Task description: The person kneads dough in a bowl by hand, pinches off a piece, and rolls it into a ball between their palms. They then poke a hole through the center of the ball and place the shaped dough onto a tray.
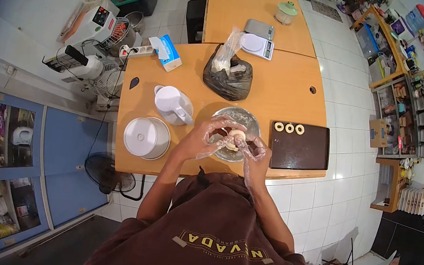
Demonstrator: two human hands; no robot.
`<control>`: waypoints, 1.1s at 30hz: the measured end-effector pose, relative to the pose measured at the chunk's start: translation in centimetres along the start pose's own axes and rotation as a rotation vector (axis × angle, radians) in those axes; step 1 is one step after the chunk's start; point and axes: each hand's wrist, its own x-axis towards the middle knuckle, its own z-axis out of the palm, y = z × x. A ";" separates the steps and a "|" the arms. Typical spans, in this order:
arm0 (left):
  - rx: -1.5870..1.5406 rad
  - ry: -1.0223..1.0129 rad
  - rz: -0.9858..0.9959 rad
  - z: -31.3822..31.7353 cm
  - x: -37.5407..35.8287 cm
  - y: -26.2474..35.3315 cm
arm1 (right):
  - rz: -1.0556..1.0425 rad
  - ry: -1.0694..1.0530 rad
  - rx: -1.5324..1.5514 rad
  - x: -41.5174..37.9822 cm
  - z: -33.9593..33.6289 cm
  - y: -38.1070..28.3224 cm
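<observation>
Over a metal bowl [250, 117] at the table's near edge, both of my hands grip a pale piece of dough [237, 134]. My left hand [203, 138] curls round the dough from the left, with clear plastic and white smears on the fingers. From the right, my right hand [257, 160] pinches it, also in a clear plastic glove. Part of the dough hangs below the fingers, and its full shape is hidden by them. To the right, a dark baking tray [299, 151] carries three pale dough rings [289, 128] along its far edge.
Left of the bowl stand a white pitcher [172, 103] and a round white container [140, 137]. Beyond the bowl lie a black plastic bag [227, 83], a white kitchen scale [253, 44] and a blue-white carton [169, 54]. A power strip [137, 51] crosses the table's left edge.
</observation>
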 end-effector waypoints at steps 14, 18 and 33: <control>0.097 -0.027 -0.037 0.2 -0.1 1.3 | 0.015 0.014 -0.017 -0.5 0.1 0.2; -0.178 0.039 -0.133 1.1 -0.6 0.2 | -0.038 0.033 0.025 -0.4 -0.2 1.1; -0.149 0.054 -0.035 2.0 -1.1 0.6 | -0.110 -0.002 0.024 -0.7 0.5 -0.6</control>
